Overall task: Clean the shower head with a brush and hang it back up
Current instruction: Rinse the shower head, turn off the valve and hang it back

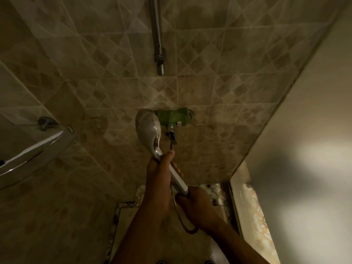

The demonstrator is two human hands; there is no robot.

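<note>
A chrome shower head [147,128] points up toward the tiled wall, its back side facing me. My left hand [159,172] grips the neck of its handle, thumb along the top. My right hand [196,201] holds the lower end of the white handle [179,182], where the dark hose [182,221] loops down. No brush is in view. A vertical chrome rail [157,35] runs up the wall above.
A green-wrapped mixer valve [174,117] with a chrome spout sits on the wall just right of the shower head. A curved chrome-rimmed glass shelf [36,147] juts out at the left. A pale wall or door [304,130] closes the right side. Patterned floor tiles lie below.
</note>
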